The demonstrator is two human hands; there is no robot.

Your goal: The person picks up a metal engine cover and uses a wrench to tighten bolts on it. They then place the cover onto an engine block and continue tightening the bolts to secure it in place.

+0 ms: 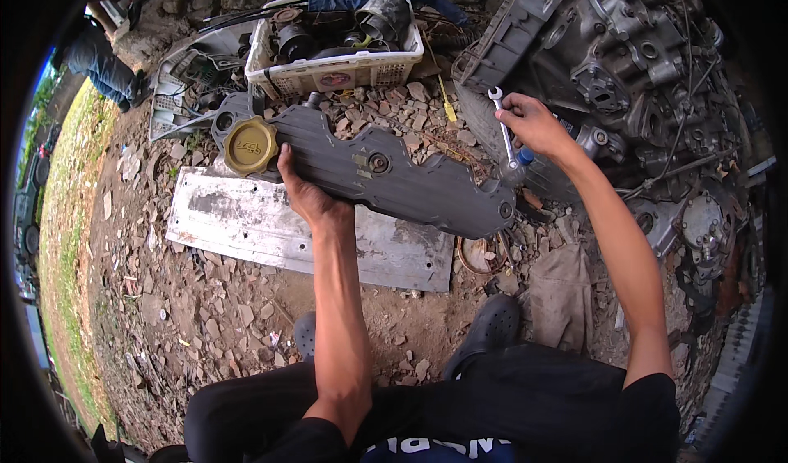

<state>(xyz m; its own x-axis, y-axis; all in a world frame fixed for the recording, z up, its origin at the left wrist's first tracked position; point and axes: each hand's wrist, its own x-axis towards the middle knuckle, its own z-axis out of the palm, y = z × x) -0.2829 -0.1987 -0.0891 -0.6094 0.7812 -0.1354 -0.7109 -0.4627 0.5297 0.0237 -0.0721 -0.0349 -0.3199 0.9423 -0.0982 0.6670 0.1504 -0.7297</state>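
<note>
My left hand [313, 190] grips the near edge of a long dark grey engine valve cover [328, 147], thumb on its upper face and the other fingers hidden beneath. A round yellow-brown oil filler cap [250, 146] sits on the cover's left end, beside my thumb. Off the cover's right end, my right hand [532, 124] pinches a silver combination wrench [502, 126]. The wrench's open end points up and away, its ring end down near a blue bottle cap [524, 156]. Under the cover lies a flat pale metal plate [304, 249] on the ground.
A white plastic crate [336, 77] of dark parts stands behind the cover. Greasy engine parts [632, 61] are heaped at the right. A tan cloth [561, 291] lies near my shoe [486, 332]. Broken stones cover the ground. Another person's legs [100, 62] show at the far left.
</note>
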